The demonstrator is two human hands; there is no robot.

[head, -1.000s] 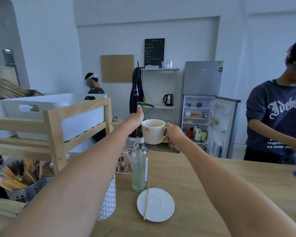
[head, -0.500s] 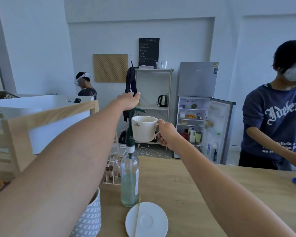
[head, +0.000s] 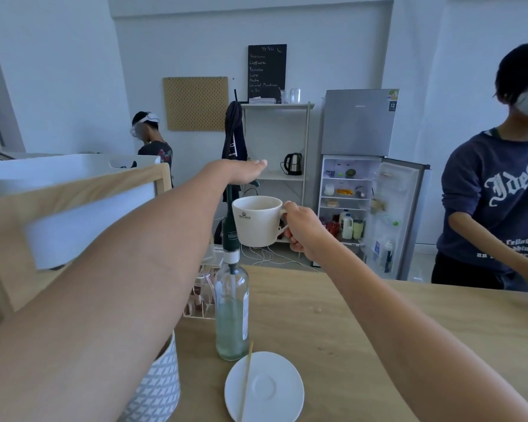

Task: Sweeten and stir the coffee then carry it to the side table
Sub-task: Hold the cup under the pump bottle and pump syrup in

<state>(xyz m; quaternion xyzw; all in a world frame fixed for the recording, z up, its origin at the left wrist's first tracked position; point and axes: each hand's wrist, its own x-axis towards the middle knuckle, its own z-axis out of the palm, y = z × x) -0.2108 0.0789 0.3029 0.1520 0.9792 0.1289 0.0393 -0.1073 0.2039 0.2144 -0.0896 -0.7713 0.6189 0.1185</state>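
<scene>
1. Right hand [head: 305,231] is closed on the cup [head: 258,220] by its handle, holding it upright in the air just right of the pump [head: 230,229]. Prob. so the spout can drop syrup straight in.
2. Left hand [head: 241,173] lies flat, palm down, on the pump head atop the bottle [head: 232,312]; fingers out, not wrapped round anything. Looks like a press for the sweeten step, judged only.
3. Bottle stands on the table [head: 363,324], centre, w/ pale liquid about halfway up.
4. Saucer [head: 269,388] sits near edge, just in front of the bottle, bare; likely kept free for the cup's return.
5. Stir stick [head: 246,379] rests across the saucer's left part, far tip touching or nearly touching the bottle's base; ready for stirring, not yet used.
6. Cup's contents can't be seen from this angle.
7. Counts: 1 cup, 1 saucer, 1 stick, 1 bottle w/ 1 pump, 2 hands. Side table: not in view.
8. Also: patterned pot [head: 159,388] near left, 2 other people [head: 497,208], fridge [head: 372,190] door open, far right.
</scene>
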